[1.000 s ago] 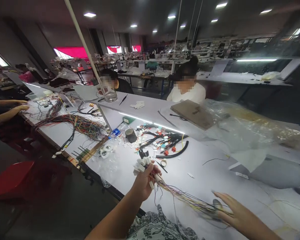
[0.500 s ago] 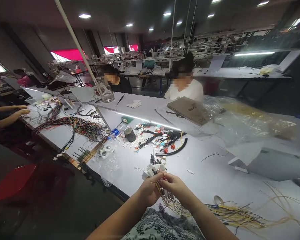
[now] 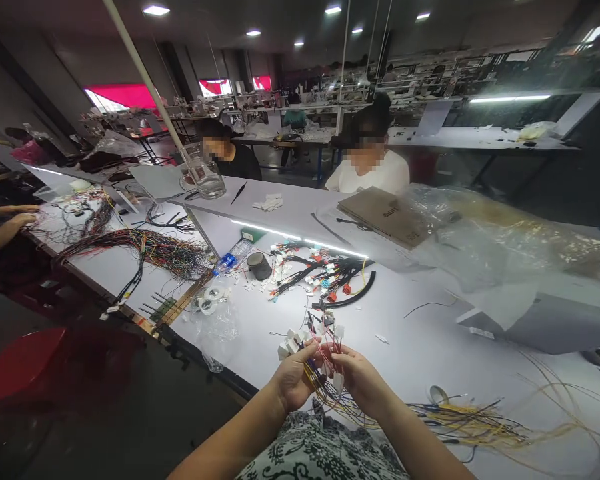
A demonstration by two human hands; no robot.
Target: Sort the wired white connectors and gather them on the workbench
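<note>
My left hand (image 3: 294,379) is closed around a bundle of wires with white connectors (image 3: 291,345) poking out above the thumb. Close beside it, my right hand (image 3: 356,375) pinches several red wires (image 3: 331,347) that end in small white plugs. Both hands are near my lap at the table's front edge. Yellow and dark wires (image 3: 350,412) trail from under the hands to the right, joining a spread of yellow wires (image 3: 473,421) on the white table. The fingertips are partly hidden among the wires.
Beyond my hands lie black harnesses with coloured connectors (image 3: 330,277), a black tube (image 3: 355,298) and a dark metal cup (image 3: 259,266). Tape rolls (image 3: 213,299) in a clear bag sit left. Plastic sheeting (image 3: 505,240) covers the right shelf. Two people sit opposite; another person's hands (image 3: 25,217) are far left.
My hands have moved slightly apart. The red wires with white plugs now fan out between them, separate from the white connectors at my left hand. The view has shifted a little.
</note>
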